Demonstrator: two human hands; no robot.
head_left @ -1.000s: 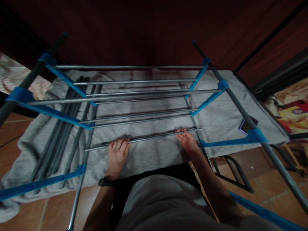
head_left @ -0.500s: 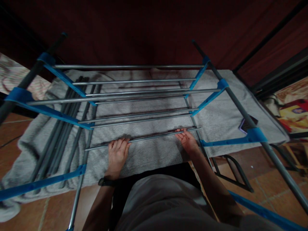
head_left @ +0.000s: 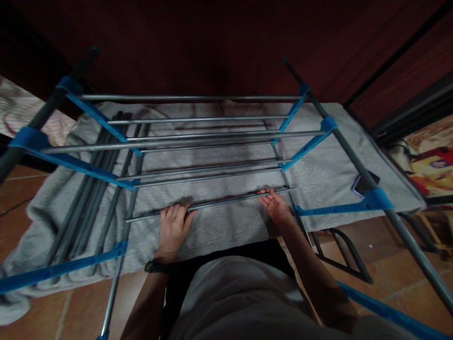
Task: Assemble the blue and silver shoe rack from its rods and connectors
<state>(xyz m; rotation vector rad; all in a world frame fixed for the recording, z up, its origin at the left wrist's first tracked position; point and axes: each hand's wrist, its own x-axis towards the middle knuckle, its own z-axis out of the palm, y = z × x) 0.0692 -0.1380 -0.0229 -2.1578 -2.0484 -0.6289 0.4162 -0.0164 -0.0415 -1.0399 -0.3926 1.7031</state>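
A thin grey metal tube (head_left: 226, 201) lies crosswise in front of me, tilted slightly up to the right. My left hand (head_left: 174, 227) is wrapped over its left part, fingers on the far side and thumb on the near side. Near the tube's right end, my right hand (head_left: 275, 206) holds it between thumb and fingers from below. Around it stands a rack frame of grey poles with blue plastic brackets (head_left: 329, 123). Several crossbars (head_left: 212, 138) span the frame beyond my hands. The tube's ends overlap the side poles; whether they are joined cannot be made out.
A bundle of loose grey tubes (head_left: 92, 193) lies at the left on a grey blanket (head_left: 226, 231). A small dark object with a purple edge (head_left: 358, 183) rests at the right. Upright poles (head_left: 410, 231) flank me. A dark folded metal frame (head_left: 345, 255) is at lower right above the tiled floor (head_left: 385, 283).
My left thumb has shifted a little outward along the tube. The tube and my right hand have stayed almost in place.
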